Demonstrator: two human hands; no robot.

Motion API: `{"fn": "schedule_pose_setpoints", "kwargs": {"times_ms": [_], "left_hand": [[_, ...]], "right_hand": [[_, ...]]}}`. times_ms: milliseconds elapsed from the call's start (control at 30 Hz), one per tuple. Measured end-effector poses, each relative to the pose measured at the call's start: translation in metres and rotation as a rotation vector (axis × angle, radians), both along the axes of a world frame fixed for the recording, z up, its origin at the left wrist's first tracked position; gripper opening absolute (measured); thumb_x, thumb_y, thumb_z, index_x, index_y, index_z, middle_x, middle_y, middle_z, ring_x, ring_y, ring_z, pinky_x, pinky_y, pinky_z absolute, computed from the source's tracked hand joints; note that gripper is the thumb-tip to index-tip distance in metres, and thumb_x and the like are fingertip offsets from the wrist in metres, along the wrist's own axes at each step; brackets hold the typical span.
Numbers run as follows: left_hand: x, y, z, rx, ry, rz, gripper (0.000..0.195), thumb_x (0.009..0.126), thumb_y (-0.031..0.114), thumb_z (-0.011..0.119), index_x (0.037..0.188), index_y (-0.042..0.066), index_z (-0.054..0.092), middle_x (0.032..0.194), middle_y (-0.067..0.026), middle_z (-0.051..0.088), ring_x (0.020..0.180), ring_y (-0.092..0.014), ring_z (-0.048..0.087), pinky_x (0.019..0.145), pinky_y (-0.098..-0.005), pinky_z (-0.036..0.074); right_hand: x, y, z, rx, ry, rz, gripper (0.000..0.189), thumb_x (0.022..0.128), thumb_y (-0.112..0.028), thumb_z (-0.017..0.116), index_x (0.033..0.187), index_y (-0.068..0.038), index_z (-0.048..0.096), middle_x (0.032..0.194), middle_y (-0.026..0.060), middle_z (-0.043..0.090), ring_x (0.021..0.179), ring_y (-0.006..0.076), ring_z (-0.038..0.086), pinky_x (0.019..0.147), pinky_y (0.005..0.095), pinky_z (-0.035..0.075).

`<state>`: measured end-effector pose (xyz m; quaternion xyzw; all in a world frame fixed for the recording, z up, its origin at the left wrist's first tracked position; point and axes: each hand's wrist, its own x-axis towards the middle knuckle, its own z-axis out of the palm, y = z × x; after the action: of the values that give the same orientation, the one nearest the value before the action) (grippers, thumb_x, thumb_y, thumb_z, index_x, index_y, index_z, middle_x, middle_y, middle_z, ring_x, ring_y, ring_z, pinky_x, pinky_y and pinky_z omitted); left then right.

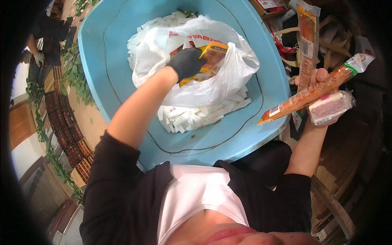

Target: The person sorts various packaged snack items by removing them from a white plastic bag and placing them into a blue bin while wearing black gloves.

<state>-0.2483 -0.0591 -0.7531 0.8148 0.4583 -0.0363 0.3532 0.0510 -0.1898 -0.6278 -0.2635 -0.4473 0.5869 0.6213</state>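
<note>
A white plastic bag (196, 96) with red print lies gathered on white strips (186, 118) in a blue plastic tub (122, 76). My left hand (187, 62), in a black glove, reaches into its mouth and grips a yellow-orange snack packet (216, 55), slightly blurred. More yellow packets (206, 75) show inside the bag. At the right, beyond the tub's rim, my right hand (321, 76) holds two long, clear-wrapped orange-brown snack sticks, one near upright (307, 39), the other slanting (315, 87), and a wrapped block of layered cake or sandwich (330, 107). Its palm is mostly hidden.
A dark wire (180, 151) curves inside the tub. Bags with straps (330, 46) and a red box (271, 7) are at the upper right. Rows of dark trays (65, 122) and leafy stems (76, 70) lie at the left. Another person's gloved hand (39, 58) is at the upper left.
</note>
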Motion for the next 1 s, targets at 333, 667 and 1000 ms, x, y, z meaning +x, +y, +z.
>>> {"fn": "schedule_pose_setpoints", "kwargs": {"times_ms": [333, 667, 1000], "left_hand": [[0.04, -0.004, -0.141, 0.18, -0.347, 0.512, 0.033, 0.072, 0.031, 0.061, 0.091, 0.004, 0.063, 0.091, -0.0184, 0.06, 0.083, -0.035, 0.057, 0.072, -0.0399, 0.045], [-0.061, -0.079, 0.104, 0.136, -0.747, 0.512, 0.025, 0.075, 0.011, 0.063, 0.099, 0.006, 0.062, 0.105, -0.0086, 0.056, 0.097, -0.025, 0.055, 0.085, -0.0359, 0.042], [-0.117, -0.08, 0.317, -1.408, -1.955, 0.531, 0.041, 0.087, 0.035, 0.045, 0.122, 0.013, 0.044, 0.126, -0.0114, 0.044, 0.127, -0.035, 0.023, 0.096, -0.0667, 0.018]], "right_hand": [[-0.025, 0.008, 0.016, -0.154, -0.096, 0.085, 0.047, 0.072, -0.031, 0.067, 0.099, 0.0, 0.044, 0.087, 0.0064, 0.042, 0.08, 0.0196, 0.05, 0.082, 0.0387, 0.045], [-0.08, 0.005, 0.044, -0.362, 0.238, 0.044, 0.072, 0.065, -0.027, 0.065, 0.126, -0.006, 0.033, 0.115, 0.0079, 0.042, 0.108, 0.0226, 0.044, 0.091, 0.0494, 0.038], [-0.18, 0.061, 0.244, -0.305, 0.399, 0.335, 0.067, 0.068, -0.024, 0.068, 0.125, -0.004, 0.039, 0.123, 0.0123, 0.046, 0.113, 0.0262, 0.046, 0.096, 0.0422, 0.036]]}}
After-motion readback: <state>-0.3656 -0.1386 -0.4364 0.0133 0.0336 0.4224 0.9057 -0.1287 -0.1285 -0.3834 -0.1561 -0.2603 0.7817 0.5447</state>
